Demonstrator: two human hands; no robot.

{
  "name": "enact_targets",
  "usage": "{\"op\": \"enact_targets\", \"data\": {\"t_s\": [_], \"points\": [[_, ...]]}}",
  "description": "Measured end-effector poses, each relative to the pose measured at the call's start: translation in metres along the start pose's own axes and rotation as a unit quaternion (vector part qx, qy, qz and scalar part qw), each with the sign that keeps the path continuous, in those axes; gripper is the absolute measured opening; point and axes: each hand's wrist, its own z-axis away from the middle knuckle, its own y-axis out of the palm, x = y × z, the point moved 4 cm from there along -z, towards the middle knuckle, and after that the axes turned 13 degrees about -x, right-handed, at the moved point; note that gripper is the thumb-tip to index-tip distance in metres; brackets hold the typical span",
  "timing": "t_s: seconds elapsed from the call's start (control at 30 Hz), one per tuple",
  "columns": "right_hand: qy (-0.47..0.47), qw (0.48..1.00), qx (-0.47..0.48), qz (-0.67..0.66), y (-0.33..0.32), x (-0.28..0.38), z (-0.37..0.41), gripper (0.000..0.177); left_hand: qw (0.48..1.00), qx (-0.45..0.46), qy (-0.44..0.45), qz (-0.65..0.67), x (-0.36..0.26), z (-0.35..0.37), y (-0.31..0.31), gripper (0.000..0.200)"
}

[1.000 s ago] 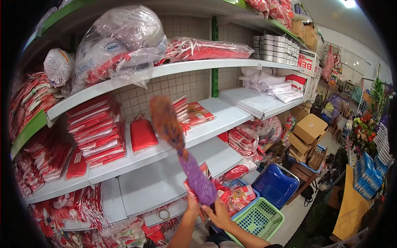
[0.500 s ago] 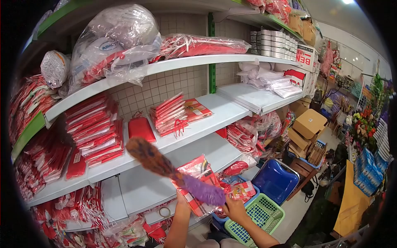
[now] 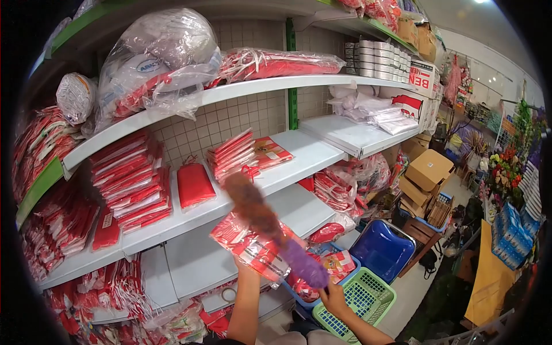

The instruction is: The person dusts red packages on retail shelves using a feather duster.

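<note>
My left hand (image 3: 247,269) holds up a clear plastic packet of red-and-white goods (image 3: 248,246) in front of the shelves. My right hand (image 3: 333,296) grips the lower end of a feather duster (image 3: 275,234) with a purple base and a brown, blurred tip. The duster lies slantwise across the packet, its tip up near the middle shelf (image 3: 299,167). Behind it a stack of red packets (image 3: 234,157) rests on that shelf.
White shelves (image 3: 190,215) hold stacks of red-and-white packets (image 3: 132,181) and bagged goods (image 3: 158,54). A green basket (image 3: 361,299) and a blue basket (image 3: 382,253) sit on the floor below right. Cardboard boxes (image 3: 428,169) and flowers (image 3: 506,172) stand along the aisle.
The duster swung from upright down to the left, then back across the packet. My left hand has raised the packet higher and tilted it leftward.
</note>
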Motion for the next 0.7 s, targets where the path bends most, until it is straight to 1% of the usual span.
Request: {"op": "enact_targets", "data": {"t_s": [0.03,0.13,0.17,0.27,0.33,0.37,0.4,0.47,0.5,0.6,0.63,0.7], "points": [[0.019,1.0,-0.012,-0.013,-0.004,0.0,0.001,0.03,1.0,0.008,0.001,0.0,-0.002,0.0,0.003,0.06],[-0.13,0.991,0.022,0.007,-0.004,0.004,0.01,0.027,1.0,0.029,0.0,0.001,-0.003,0.001,0.006,0.059],[-0.198,0.979,0.044,0.024,-0.003,0.001,0.013,0.025,0.999,0.035,0.002,0.002,-0.002,0.002,0.005,0.059],[-0.13,0.991,0.036,0.018,-0.001,-0.001,0.011,0.024,0.998,0.066,0.008,0.004,-0.002,0.008,0.0,0.058],[-0.03,0.999,-0.031,-0.031,0.003,-0.005,0.006,0.026,0.996,0.092,0.017,0.003,-0.003,0.01,-0.004,0.058],[0.02,0.996,-0.065,-0.055,0.004,-0.002,0.002,0.027,0.999,0.039,0.025,0.004,-0.002,0.011,-0.002,0.056],[0.012,0.997,-0.034,-0.067,0.005,0.006,0.001,0.025,0.999,-0.014,0.032,0.004,-0.001,0.012,0.001,0.055],[-0.003,0.996,0.026,-0.09,0.003,0.025,-0.001,0.022,0.999,-0.017,0.024,0.016,-0.004,0.008,-0.013,0.058],[-0.171,0.985,0.002,-0.021,0.005,0.033,-0.003,0.023,1.0,-0.01,0.019,0.013,-0.004,0.008,-0.012,0.059],[-0.218,0.976,0.0,0.02,0.004,0.039,-0.012,0.025,1.0,0.006,0.003,0.008,-0.003,0.01,-0.002,0.061],[-0.052,0.996,0.016,-0.064,0.002,0.04,-0.019,0.018,1.0,0.011,-0.003,0.007,-0.003,0.01,0.002,0.061],[0.009,0.997,-0.021,-0.074,0.002,0.04,-0.026,0.018,1.0,0.018,-0.013,0.004,-0.002,0.009,0.008,0.063]]}}
